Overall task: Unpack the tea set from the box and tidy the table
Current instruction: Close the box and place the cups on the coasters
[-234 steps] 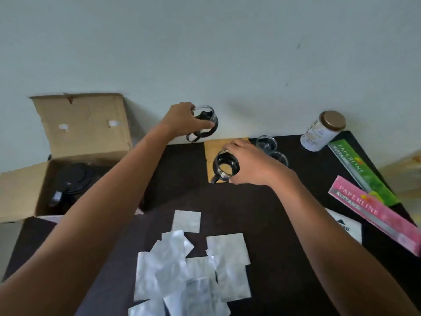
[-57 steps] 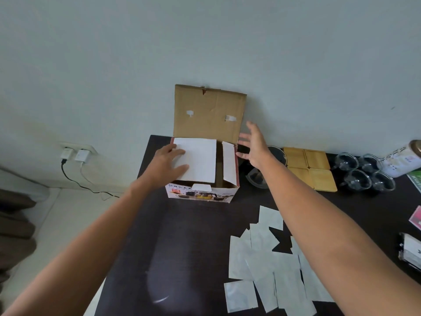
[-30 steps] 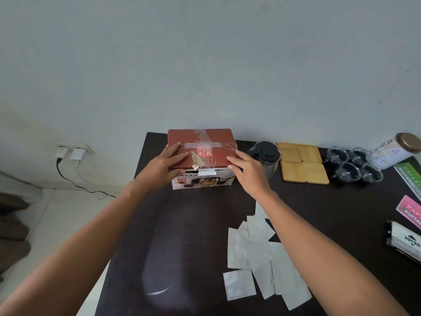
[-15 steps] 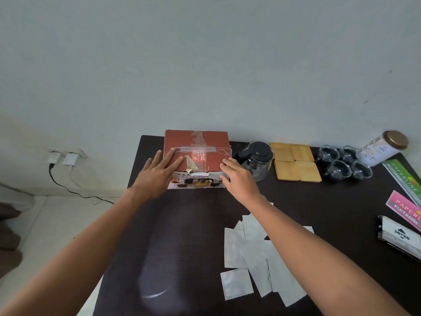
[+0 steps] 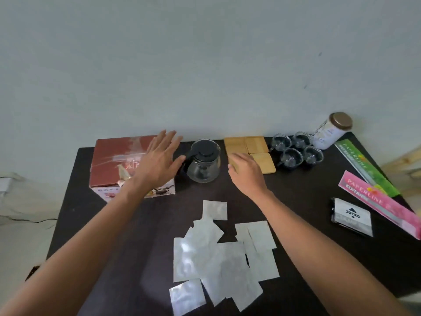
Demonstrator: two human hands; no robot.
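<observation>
Reaching toward the teapot (image 5: 203, 164), which sits between both empty hands.
Left hand (image 5: 159, 163) spread wide, nearer its handle; right hand (image 5: 245, 174) loosely open.

From here my spread left hand (image 5: 159, 161) hides much of the closed red cardboard box (image 5: 114, 160), its print unreadable, while the long pink paper pack (image 5: 378, 202) runs off the right edge.

Home room: dark table (image 5: 95, 215) against plain painted wall (image 5: 205, 65), glass teapot (image 5: 203, 164), wooden coasters (image 5: 248, 147).
</observation>
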